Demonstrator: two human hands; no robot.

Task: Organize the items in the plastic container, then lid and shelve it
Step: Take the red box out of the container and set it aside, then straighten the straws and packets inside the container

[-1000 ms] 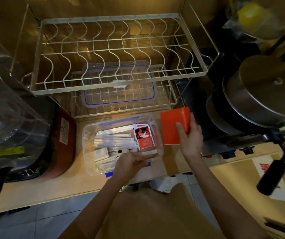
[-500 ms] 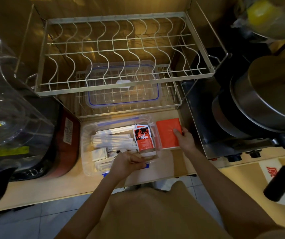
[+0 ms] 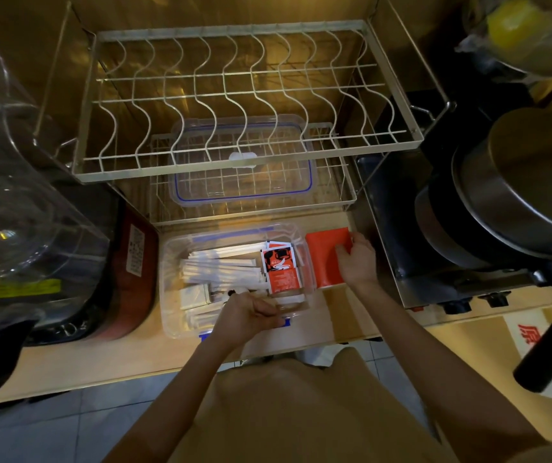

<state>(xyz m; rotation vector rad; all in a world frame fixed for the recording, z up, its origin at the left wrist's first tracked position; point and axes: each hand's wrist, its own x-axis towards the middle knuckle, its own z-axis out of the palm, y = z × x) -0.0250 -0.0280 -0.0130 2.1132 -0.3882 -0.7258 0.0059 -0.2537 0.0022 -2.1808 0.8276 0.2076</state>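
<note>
The left hand (image 3: pixel 248 317), fingers curled, is gripped on the near rim of the clear plastic container (image 3: pixel 171 289), while the right hand (image 3: pixel 356 262) is rested with bent fingers on an orange packet (image 3: pixel 323 259); a second ago that packet was held upright in the air, and it has since been laid flat on the counter at the container's three o'clock, so sorting is judged unfinished. The container sits on the counter with its long axis nine to three o'clock, white sachets (image 3: pixel 221 267) aligned likewise, its lid (image 3: pixel 243 162) at twelve on the lower wire rack (image 3: pixel 341 202).
</note>
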